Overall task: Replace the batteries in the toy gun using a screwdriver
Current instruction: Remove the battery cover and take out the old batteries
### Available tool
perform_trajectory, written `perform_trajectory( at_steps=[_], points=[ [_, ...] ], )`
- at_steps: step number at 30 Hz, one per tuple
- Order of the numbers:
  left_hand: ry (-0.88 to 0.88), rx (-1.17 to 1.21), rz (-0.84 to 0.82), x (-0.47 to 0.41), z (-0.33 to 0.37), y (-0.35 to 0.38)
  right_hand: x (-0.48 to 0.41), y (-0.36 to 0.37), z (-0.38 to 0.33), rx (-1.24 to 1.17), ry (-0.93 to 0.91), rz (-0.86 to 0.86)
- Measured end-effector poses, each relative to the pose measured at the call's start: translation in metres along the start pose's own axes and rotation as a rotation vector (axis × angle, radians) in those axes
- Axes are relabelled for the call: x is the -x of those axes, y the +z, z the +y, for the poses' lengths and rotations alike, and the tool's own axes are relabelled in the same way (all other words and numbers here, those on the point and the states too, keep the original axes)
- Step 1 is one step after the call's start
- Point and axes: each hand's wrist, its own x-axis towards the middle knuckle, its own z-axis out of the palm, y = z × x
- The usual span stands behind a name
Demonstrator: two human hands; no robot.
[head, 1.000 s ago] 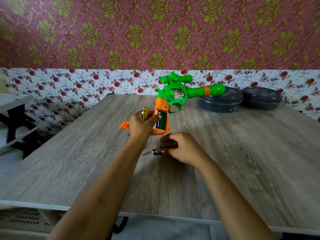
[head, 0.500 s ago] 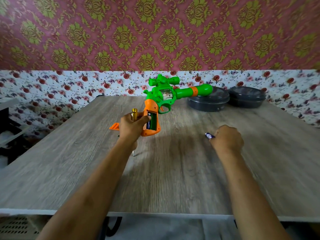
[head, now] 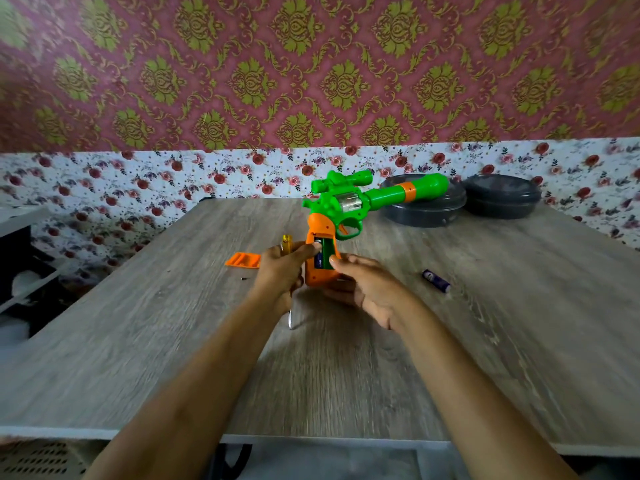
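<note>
toy gun (head: pixel 349 206) upright – both hands on grip | battery (head: pixel 435 280) right, apart

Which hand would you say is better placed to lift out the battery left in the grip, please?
Probably the right hand: its fingers are free beside the open compartment, while the left hand holds both the toy gun and the screwdriver.

The left hand (head: pixel 282 271) hides most of the screwdriver (head: pixel 286 244); the tiny screw (head: pixel 244 278) is indistinct.
</note>
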Motion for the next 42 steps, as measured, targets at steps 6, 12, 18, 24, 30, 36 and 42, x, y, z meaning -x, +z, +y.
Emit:
perform_trajectory(
  at_steps=[6,12,18,24,30,36,42],
  points=[
    [0.019,-0.065,-0.117,0.008,-0.003,0.009,-0.007,-0.008,0.007,-0.123,-0.092,0.003],
    [0.032,-0.012,0.001,0.008,0.016,-0.004,-0.007,-0.013,0.006,-0.097,-0.076,0.017],
    [0.124,-0.071,-0.058,0.012,0.019,-0.01,-0.004,-0.015,0.01,-0.051,-0.045,-0.031],
    [0.557,-0.153,-0.031,0.015,0.028,-0.019,0.006,-0.018,0.007,-0.028,-0.025,-0.104],
    [0.65,-0.297,-0.029,0.011,0.02,-0.017,0.004,-0.015,0.006,-0.05,0.035,-0.04],
    [0.681,-0.225,-0.015,0.015,0.024,-0.017,0.004,-0.012,0.008,-0.071,0.035,0.046],
    [0.815,-0.165,0.07,0.02,0.03,-0.021,0.006,-0.015,0.004,-0.057,0.106,0.019]
  ],
)
